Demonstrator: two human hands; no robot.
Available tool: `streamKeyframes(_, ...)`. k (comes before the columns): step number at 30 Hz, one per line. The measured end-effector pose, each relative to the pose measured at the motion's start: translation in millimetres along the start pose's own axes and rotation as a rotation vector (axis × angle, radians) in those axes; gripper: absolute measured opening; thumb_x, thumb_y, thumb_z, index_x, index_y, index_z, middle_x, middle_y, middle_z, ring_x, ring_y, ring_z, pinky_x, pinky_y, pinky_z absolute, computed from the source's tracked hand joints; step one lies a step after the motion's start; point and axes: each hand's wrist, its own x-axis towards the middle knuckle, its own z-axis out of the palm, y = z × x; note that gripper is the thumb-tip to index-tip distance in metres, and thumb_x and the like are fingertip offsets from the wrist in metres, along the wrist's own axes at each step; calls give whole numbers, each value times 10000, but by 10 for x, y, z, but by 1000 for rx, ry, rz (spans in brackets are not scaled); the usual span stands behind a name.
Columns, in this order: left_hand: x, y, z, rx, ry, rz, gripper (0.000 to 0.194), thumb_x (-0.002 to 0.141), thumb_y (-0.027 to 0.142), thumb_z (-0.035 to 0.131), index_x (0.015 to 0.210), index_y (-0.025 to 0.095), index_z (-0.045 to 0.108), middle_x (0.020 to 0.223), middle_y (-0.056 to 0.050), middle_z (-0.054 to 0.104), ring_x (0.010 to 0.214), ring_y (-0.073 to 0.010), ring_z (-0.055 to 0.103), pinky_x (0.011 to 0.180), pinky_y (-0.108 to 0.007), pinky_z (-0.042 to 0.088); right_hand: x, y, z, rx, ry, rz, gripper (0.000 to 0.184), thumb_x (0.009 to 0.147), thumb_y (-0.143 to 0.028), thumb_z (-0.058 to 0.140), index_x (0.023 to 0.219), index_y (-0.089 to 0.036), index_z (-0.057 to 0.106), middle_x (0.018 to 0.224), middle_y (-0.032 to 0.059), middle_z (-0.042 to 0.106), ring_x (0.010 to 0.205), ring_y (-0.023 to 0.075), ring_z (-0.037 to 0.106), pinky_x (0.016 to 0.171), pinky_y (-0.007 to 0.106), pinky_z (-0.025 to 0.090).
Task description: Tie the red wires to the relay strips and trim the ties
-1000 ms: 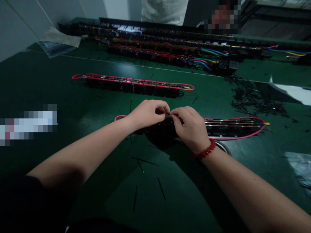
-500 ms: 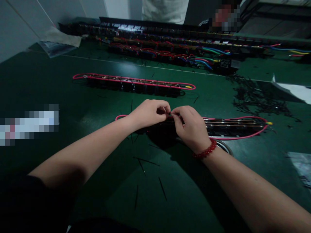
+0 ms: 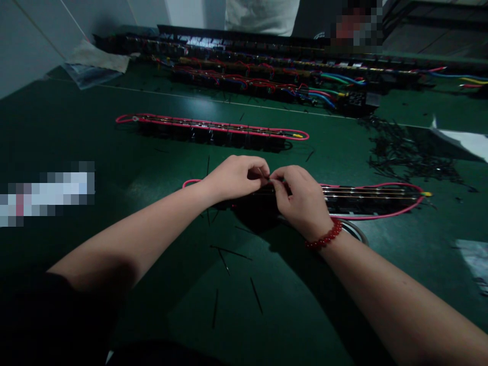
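A long black assembly [image 3: 373, 193] with metal rods and a pink-red wire [image 3: 396, 214] looped round it lies across the table before me. Over its left half, my left hand [image 3: 238, 178] is closed in a pinch. My right hand [image 3: 303, 201], with a red bead bracelet at the wrist, pinches right beside it. Between the fingertips runs a thin dark strip that looks like a black cable tie [image 3: 267, 176]; the fingers cover most of it. Under the hands, the middle of the assembly is hidden.
A second wire-looped assembly [image 3: 213, 127] lies farther back. Behind it stand long wired rails [image 3: 244, 84]. Loose black ties [image 3: 231, 252] lie in front, with a tangled pile of them [image 3: 412, 152] at right. Plastic bags [image 3: 473, 262] lie near the edges. A person [image 3: 263, 18] stands opposite.
The hands keep almost the same pinch over the assembly. The whole view has shifted slightly, so things appear a little farther right.
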Motion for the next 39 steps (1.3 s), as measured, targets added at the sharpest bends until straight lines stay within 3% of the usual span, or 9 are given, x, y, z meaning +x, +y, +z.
streamKeyframes(14, 13, 6, -20, -5, -5, -36, 162, 739, 67, 597, 797, 175, 702, 776, 22, 728, 769, -131, 665, 719, -248, 462, 19, -7, -5, 54, -33, -2, 136, 894, -97, 465, 868, -221, 515, 880, 78, 625, 842, 228, 577, 701, 352, 433)
streamKeyframes(20, 7, 3, -17, -26, -13, -53, 231, 749, 66, 582, 902, 193, 700, 827, 18, 752, 809, -139, 689, 773, -269, 475, 23, -8, -7, 81, -9, 18, 142, 886, -91, 473, 859, -227, 501, 884, 68, 626, 825, 213, 585, 698, 346, 448)
streamKeyframes(23, 16, -5, -16, -24, -23, -61, 170, 740, 66, 579, 814, 182, 679, 800, 13, 732, 793, -140, 672, 746, -268, 464, 21, -4, -11, 89, -4, 39, 142, 881, -95, 475, 858, -231, 509, 875, 62, 627, 818, 213, 586, 700, 352, 455)
streamKeyframes(28, 40, -37, -14, 1, -38, -65, 108, 724, 77, 585, 704, 170, 637, 728, 17, 683, 724, -133, 625, 683, -263, 432, 12, 4, -26, 106, 45, 71, 128, 886, -108, 467, 860, -224, 516, 877, 59, 626, 813, 205, 586, 697, 350, 463)
streamKeyframes(39, 41, -13, -33, 80, -80, -77, 85, 741, 133, 588, 738, 172, 663, 739, 2, 684, 705, -143, 607, 661, -280, 412, 25, 27, -28, 243, 141, 211, 71, 894, -164, 515, 855, -223, 518, 869, 42, 611, 822, 188, 595, 718, 350, 498)
